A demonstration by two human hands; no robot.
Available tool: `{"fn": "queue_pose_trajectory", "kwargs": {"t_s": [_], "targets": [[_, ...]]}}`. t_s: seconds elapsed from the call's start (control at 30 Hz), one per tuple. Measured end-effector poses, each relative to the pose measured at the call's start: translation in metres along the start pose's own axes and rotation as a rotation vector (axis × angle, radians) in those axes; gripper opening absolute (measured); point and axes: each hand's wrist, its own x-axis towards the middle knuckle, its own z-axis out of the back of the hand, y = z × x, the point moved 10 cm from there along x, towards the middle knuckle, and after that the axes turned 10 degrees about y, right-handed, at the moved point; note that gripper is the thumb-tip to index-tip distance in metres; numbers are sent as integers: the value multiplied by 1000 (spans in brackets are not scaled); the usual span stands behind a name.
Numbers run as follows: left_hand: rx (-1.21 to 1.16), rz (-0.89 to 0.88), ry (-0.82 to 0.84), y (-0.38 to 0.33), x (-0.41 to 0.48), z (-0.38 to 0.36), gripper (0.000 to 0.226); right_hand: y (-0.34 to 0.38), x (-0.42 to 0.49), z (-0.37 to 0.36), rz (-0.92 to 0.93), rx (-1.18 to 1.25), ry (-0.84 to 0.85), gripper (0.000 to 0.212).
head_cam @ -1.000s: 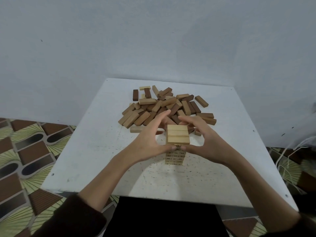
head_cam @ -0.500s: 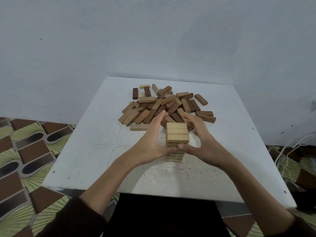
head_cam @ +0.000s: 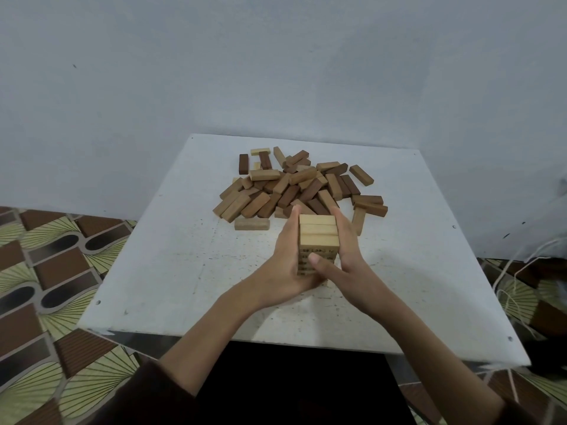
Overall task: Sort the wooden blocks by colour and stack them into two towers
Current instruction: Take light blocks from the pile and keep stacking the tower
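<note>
At the middle of the desk (head_cam: 184,271), the straight fingers (head_cam: 292,228) of the left hand (head_cam: 285,265) lie flat against the nine o'clock side of the pale tower (head_cam: 319,233). The right hand (head_cam: 349,265) presses the three o'clock side, its thumb on the six o'clock face. To square the tower well, I judge, press both sides evenly and lightly, then release straight outward. The mixed pile (head_cam: 294,188) lies at twelve o'clock, and no dark tower is begun.

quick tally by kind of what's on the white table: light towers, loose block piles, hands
light tower: 1
loose pile of blocks: 1
hands pressed to the tower: 2, left hand and right hand
total: 4
</note>
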Motion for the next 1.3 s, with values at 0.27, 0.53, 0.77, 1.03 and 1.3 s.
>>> {"fn": "queue_pose_trajectory", "kwargs": {"t_s": [0.27, 0.53, 0.77, 1.03, 1.3], "targets": [[-19, 17, 27, -2, 1, -4, 105, 2, 1, -2, -15, 6, 9, 98], [11, 10, 17, 1, 2, -1, 108, -4, 1, -1, -25, 1, 19, 91], [0, 14, -13, 3, 2, 0, 105, -9, 1, -2, -30, 3, 21, 88], [-54, -22, -78, 0, -7, 25, 113, 11, -2, 28, 63, -61, -28, 100], [-30, -76, -170, -10, -3, 46, 107, 17, 5, 41, 94, -167, -17, 92]]}}
